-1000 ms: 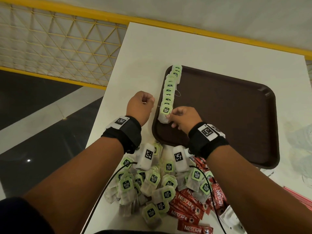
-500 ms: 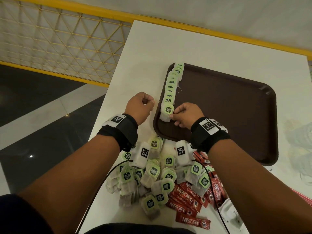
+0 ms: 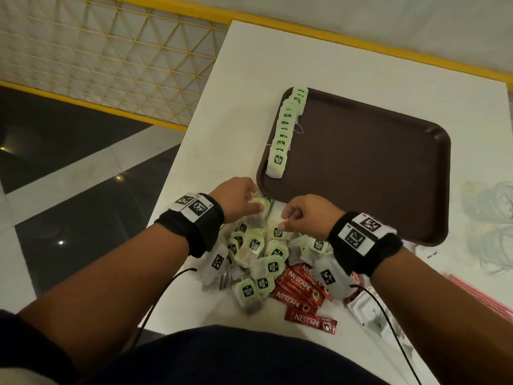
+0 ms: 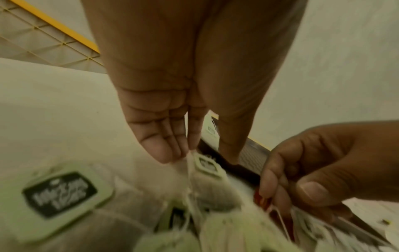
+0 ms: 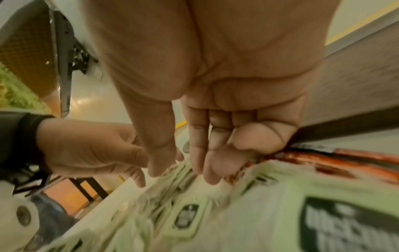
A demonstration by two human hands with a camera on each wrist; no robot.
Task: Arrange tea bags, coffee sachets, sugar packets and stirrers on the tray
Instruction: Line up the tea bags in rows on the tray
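Observation:
A brown tray (image 3: 361, 176) lies on the white table (image 3: 277, 56), with a row of green-tagged tea bags (image 3: 286, 129) along its left edge. A loose pile of tea bags (image 3: 258, 259) lies in front of the tray's near-left corner. Both hands are at the far side of this pile. My left hand (image 3: 249, 202) pinches a tea bag (image 4: 207, 165) between fingers and thumb. My right hand (image 3: 286, 220) pinches the string of another tea bag (image 3: 277, 232). Red coffee sachets (image 3: 299, 290) lie just behind the pile.
White sugar packets (image 3: 369, 312) lie under my right forearm. Pink stirrers (image 3: 483, 295) lie at the near right. Crumpled clear plastic (image 3: 488, 218) sits right of the tray. The table's left edge drops to the floor beside a yellow railing (image 3: 111, 65).
Both hands have pulled back from the near end of the tea bag row on the tray to the pile. Each now pinches a tea bag there.

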